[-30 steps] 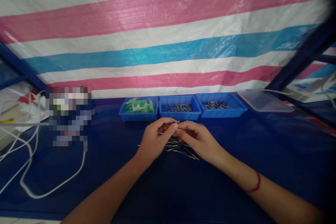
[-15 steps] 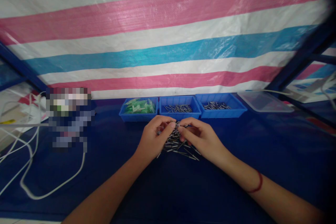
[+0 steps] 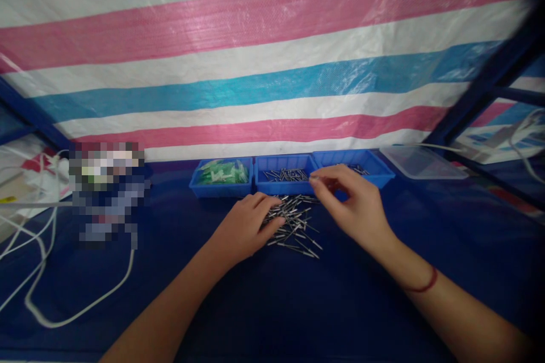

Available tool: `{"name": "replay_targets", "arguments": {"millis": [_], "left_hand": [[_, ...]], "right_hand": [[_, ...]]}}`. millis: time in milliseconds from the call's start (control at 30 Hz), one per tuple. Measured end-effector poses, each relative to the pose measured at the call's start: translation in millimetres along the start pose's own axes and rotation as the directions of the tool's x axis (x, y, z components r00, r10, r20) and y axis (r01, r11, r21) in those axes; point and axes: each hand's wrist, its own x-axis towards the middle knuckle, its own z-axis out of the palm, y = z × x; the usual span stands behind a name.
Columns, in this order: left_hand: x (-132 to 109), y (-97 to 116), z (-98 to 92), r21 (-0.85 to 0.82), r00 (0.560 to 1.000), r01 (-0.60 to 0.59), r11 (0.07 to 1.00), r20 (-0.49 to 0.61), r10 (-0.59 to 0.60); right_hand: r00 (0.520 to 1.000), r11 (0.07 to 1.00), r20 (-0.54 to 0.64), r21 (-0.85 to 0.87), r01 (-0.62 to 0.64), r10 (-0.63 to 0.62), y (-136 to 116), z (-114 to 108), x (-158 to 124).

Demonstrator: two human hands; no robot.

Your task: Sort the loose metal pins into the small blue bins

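Observation:
A loose pile of thin metal pins with thicker ends, looking like blind rivets (image 3: 296,229), lies on the blue table. My left hand (image 3: 249,224) rests at the pile's left side, thumb and fingers apart around its edge. Up and to the right, my right hand (image 3: 361,207) has thumb and forefinger pinched near the front right rim of the middle blue bin (image 3: 283,188). Whatever is between those fingertips is too small to make out. More rivets (image 3: 292,174) lie in that bin. The right blue bin (image 3: 385,176), partly covered by my right hand, holds similar metal pieces.
A left blue bin (image 3: 221,190) contains green and clear packets (image 3: 223,172). A clear plastic lid (image 3: 421,163) lies right of the bins. White cables (image 3: 80,317) loop over the left of the table, near a blurred-out patch. A striped sheet (image 3: 255,22) hangs behind.
My hands were together over the pile and have parted. The right one moved up and right to the bins. My left hand stayed at the pile, its fingers now spread.

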Motion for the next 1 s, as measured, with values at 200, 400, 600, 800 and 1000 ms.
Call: {"name": "replay_targets", "arguments": {"millis": [200, 400, 600, 800, 1000], "left_hand": [[-6.9, -8.9, -14.8, 0.257, 0.988, 0.069, 0.964, 0.12, -0.102], [-16.9, 7.5, -34.7, 0.349, 0.891, 0.279, 0.895, 0.255, -0.377], [-19.4, 10.0, -31.8, 0.432, 0.81, 0.351, 0.831, 0.306, -0.501], [-14.3, -3.9, -14.9, 0.309, 0.9, 0.255, 0.916, 0.272, -0.342], [-4.9, -2.6, -1.8, 0.24, 0.95, 0.176, 0.955, 0.211, -0.229]], "right_hand": [[0.991, 0.883, -0.133, -0.466, -0.06, -0.003, 47.1, -18.7, 17.4], [0.952, 0.922, 0.298, -0.383, 0.057, 0.065, 24.6, -16.7, 11.4], [0.65, 0.89, 0.687, -0.455, 0.036, 0.325, -6.7, -7.9, -19.1], [0.662, 0.916, 0.705, -0.396, 0.067, 0.256, -5.7, 6.4, -23.0], [0.761, 0.946, 0.635, -0.308, 0.098, 0.128, -0.5, 14.7, -19.3]]}}
